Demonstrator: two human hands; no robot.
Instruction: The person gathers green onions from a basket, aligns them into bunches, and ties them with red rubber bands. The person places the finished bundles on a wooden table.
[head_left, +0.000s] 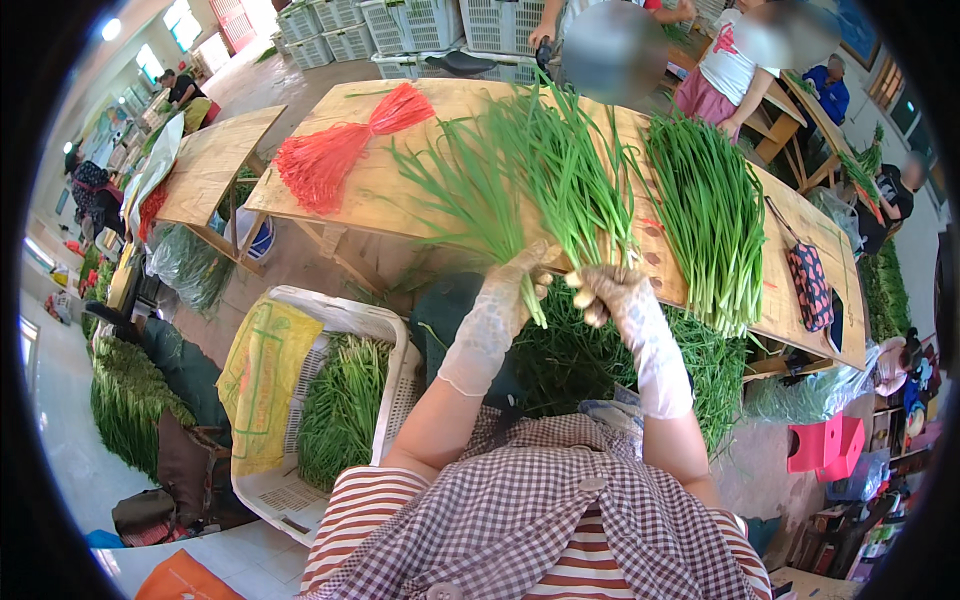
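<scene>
My left hand (523, 285), in a soiled, thin glove, is closed round the stems of a small bunch of green leafy stalks (480, 180), blurred by motion. My right hand (611, 292), gloved too, grips the pale stem ends of a larger bunch of the same greens (574, 172) at the wooden table's front edge. On the table (450, 217), right of that bunch, lies a thick, aligned pile of green stalks (705, 225). A bundle of red plastic strips (352, 146), tied at its middle, rests on the left part.
White plastic crate (397, 315) with greens and a yellow woven sack stands at left. Loose greens (577, 360) hang below the table edge. A patterned pouch (810, 289) lies at the table's right. Other people stand across the table; stacked crates (412, 26) are behind.
</scene>
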